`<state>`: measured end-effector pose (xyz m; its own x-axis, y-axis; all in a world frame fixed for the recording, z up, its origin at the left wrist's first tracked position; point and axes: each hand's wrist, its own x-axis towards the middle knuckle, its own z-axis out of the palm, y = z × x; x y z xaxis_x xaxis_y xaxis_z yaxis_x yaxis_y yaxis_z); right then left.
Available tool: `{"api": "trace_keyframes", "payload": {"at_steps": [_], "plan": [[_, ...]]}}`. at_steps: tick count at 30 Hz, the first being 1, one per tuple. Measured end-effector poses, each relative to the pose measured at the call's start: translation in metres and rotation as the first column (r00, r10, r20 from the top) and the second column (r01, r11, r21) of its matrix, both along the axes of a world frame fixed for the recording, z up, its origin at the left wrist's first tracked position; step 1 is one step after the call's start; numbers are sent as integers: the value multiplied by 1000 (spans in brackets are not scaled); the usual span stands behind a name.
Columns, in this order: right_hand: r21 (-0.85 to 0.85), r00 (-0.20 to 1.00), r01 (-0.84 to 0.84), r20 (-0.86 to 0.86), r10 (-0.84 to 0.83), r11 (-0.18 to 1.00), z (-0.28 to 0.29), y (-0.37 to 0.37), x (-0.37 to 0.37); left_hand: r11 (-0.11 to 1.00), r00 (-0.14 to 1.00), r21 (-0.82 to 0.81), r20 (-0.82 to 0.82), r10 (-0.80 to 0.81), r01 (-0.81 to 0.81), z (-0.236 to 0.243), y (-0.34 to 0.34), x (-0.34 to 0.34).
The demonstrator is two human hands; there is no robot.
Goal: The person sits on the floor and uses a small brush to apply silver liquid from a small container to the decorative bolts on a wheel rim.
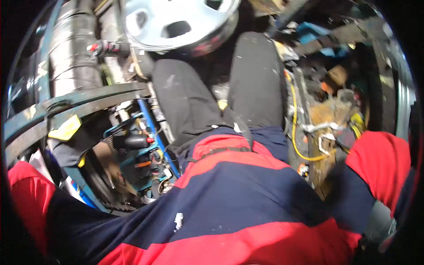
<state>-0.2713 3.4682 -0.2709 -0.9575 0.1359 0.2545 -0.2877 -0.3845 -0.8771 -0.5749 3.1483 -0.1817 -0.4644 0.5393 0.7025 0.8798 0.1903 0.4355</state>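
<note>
Neither of my hands shows. My left arm, in a red and navy sleeve (28, 185), runs out past the left rim. On the right, my other sleeve (380, 163) is bent, with its red part uppermost, and no fingers can be made out. A blurred grey patch (380, 223) lies below that bend; I cannot tell what it is. My legs in dark trousers (190, 97) point away from me. Beyond my knees stands a silver wheel (176, 22) with several openings. Left of it is a black and red tool-like object (108, 47).
Ribbed metal cylinders (73, 48) stand far left, behind a curved metal bar (88, 97). A yellow piece (65, 128) hangs on that frame. Blue bars and assorted tools (152, 132) lie left of my legs. A yellow hose (294, 115) curves through clutter on the right.
</note>
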Motion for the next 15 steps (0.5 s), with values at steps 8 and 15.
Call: {"api": "trace_keyframes", "payload": {"at_steps": [8, 15], "plan": [[-37, 983, 140, 122, -134, 989, -26, -26, 11, 993, 990, -26, 78, 117, -115, -24, -11, 21], [-56, 976, 93, 203, -80, 994, -42, -45, -9, 976, 971, 113, 170, 167, -187, -32, -40, 22]]}}
